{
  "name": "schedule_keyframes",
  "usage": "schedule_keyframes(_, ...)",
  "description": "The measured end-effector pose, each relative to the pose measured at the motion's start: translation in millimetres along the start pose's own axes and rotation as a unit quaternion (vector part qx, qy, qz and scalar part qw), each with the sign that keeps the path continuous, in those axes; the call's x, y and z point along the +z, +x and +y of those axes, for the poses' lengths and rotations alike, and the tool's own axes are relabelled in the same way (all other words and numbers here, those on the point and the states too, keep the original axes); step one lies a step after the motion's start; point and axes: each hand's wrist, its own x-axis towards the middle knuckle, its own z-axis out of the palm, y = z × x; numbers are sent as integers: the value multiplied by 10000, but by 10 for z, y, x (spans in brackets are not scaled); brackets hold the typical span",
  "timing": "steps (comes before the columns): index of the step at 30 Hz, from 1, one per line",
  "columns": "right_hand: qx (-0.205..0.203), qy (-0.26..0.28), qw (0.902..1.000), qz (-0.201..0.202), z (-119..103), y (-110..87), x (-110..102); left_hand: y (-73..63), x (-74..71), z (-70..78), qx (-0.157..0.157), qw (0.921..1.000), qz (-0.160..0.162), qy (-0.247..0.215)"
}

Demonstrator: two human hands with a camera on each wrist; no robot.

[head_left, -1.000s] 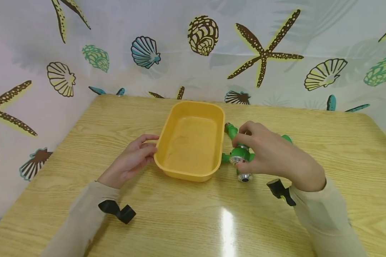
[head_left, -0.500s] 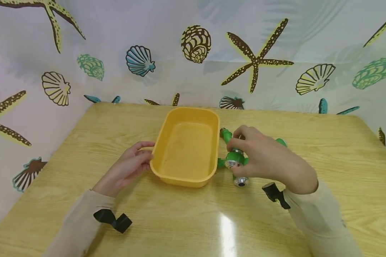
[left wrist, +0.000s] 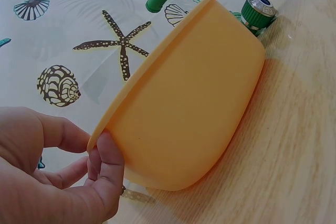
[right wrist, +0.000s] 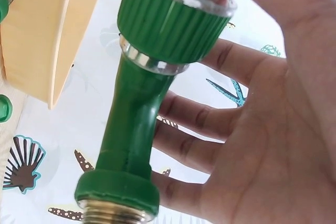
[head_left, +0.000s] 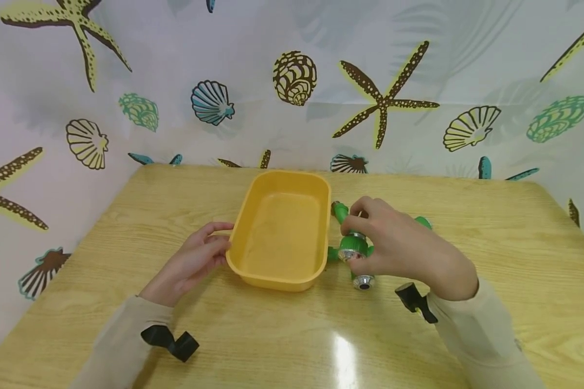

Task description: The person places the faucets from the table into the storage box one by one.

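Observation:
An orange-yellow plastic tray stands on the table, its inside bare. My left hand pinches its left rim between thumb and fingers, as the left wrist view shows. Right of the tray, my right hand holds a green pipe fitting with a ribbed collar, a chrome cap and a threaded metal end. Thumb and forefinger are at the cap; the other fingers lie behind the body. In the left wrist view this fitting is raised above the tray's rim. Another green fitting with a chrome end lies below that hand.
More green pieces lie around the right hand, one with a threaded tip by the tray and a green end beyond the wrist. Behind the wooden table hangs a white cloth with shells and starfish.
The whole scene has shifted down and slightly left in the head view. Both hands keep their hold, on the tray rim and on the green fitting.

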Motion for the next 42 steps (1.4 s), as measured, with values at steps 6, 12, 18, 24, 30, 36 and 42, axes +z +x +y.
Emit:
schedule_keyframes(6, -96, 44, 9999, 121, -10, 11, 5, -25, -33, -25, 27, 10000, 42, -1)
schedule_keyframes(12, -138, 147, 9998, 65, -40, 67, 32, -104, -108, -49, 30, 9999, 130, 25)
schedule_keyframes(18, -165, 149, 9998, 25, -37, 68, 33, -104, -105, -75, 80, 10000, 25, -8)
schedule_keyframes(24, -121, 123, 9999, 6, -40, 73, 31, -96, -73, -86, 90, 9999, -38, -24)
schedule_keyframes(30, -140, 146, 9998, 72, -53, 105, 24, -57, -45, -90, 130, 9999, -74, -13)
schedule_keyframes(36, -135, 147, 9998, 43, -56, 142, 20, -27, -19, -70, 140, 9999, -90, 19)
schedule_keyframes(42, -94, 131, 9998, 71, -31, 139, 6, -10, 3, -39, 121, 9999, -72, 70)
